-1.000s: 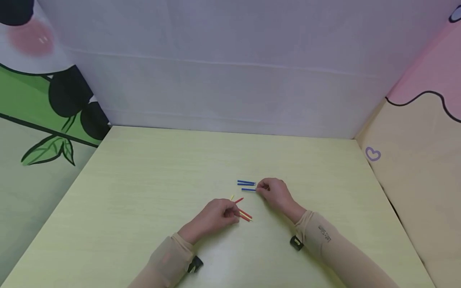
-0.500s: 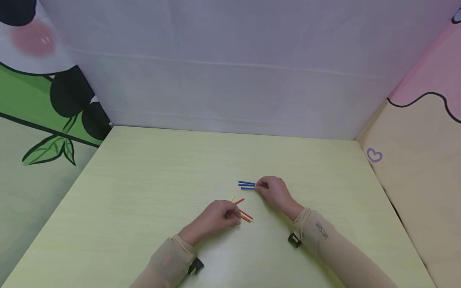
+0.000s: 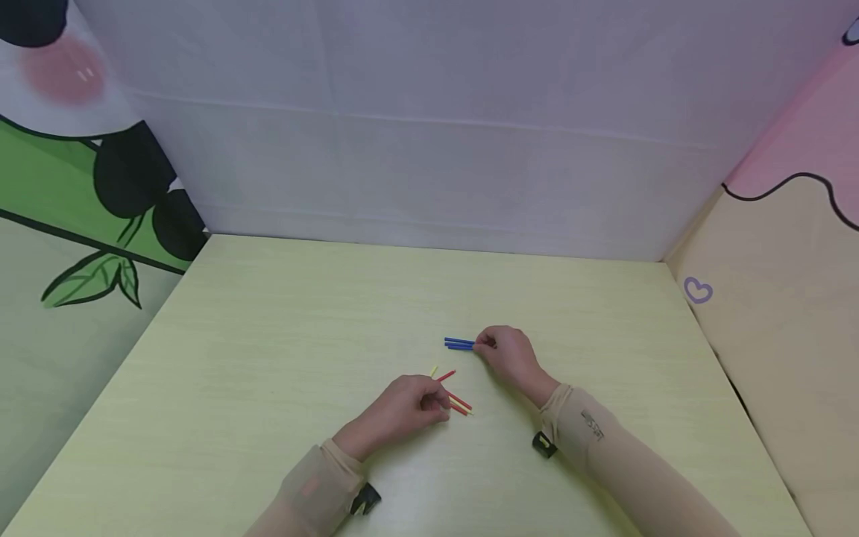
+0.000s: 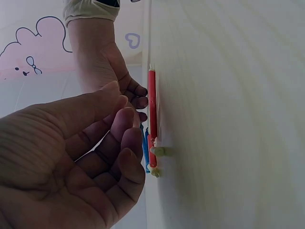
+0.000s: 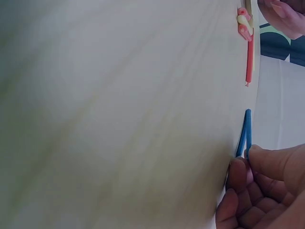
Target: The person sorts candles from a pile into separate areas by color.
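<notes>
Several thin blue candles (image 3: pixel 459 344) lie close together near the middle of the table. My right hand (image 3: pixel 508 358) pinches one blue candle (image 5: pixel 248 129) between thumb and fingertips, at the bundle's right end; another blue candle touches it or lies just beside it. Nearer to me is a small crossed pile of red and yellow candles, with a red candle (image 4: pixel 152 102) seen lengthwise in the left wrist view. Over this pile hovers my left hand (image 3: pixel 403 410), fingers loosely curled, with nothing visible between them. It covers part of the red and yellow candles.
The pale yellow table (image 3: pixel 268 335) runs back to a plain whitish wall (image 3: pixel 429 179). Printed panels stand along its left and right sides. Both forearms wear beige sleeves (image 3: pixel 624 462), with a small black device at each wrist.
My right hand has moved slightly away from me, bringing the nearest blue candle up against the other blue ones. The left hand has stayed nearly still over the red and yellow pile.
</notes>
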A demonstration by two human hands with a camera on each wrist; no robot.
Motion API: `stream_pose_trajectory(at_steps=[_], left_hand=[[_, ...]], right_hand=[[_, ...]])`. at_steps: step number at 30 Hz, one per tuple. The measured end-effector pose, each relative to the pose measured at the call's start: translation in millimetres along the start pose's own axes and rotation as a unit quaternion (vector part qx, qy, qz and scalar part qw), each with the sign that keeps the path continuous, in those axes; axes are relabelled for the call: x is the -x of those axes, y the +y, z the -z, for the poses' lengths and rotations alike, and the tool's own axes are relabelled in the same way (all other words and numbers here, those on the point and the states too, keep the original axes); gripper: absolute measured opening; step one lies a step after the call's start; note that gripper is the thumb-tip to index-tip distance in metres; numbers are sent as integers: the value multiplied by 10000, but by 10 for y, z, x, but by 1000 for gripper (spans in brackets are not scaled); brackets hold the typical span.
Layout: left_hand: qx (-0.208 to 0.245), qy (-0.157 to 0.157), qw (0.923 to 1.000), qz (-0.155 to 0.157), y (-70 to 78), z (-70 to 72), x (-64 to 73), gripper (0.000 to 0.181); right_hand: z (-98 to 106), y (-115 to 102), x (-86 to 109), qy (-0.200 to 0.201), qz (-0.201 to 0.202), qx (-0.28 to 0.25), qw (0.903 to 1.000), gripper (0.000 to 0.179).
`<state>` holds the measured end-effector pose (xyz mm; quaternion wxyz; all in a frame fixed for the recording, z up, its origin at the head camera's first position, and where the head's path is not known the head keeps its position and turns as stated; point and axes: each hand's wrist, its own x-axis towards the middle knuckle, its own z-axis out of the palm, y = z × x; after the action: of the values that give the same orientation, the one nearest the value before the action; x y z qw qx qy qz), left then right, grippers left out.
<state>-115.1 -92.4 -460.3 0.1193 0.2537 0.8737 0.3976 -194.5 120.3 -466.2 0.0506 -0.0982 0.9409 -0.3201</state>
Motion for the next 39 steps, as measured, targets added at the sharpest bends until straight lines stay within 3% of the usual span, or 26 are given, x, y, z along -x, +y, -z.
stream_pose_trajectory(at_steps=[26, 39], left_hand=[[2, 38, 10000, 34, 26, 30, 11, 4], [-102, 142, 9998, 14, -20, 27, 11, 5]], right_hand=[[14, -62, -22, -34, 21, 313, 9995, 6], [27, -22, 35, -137, -6, 23, 9999, 5]])
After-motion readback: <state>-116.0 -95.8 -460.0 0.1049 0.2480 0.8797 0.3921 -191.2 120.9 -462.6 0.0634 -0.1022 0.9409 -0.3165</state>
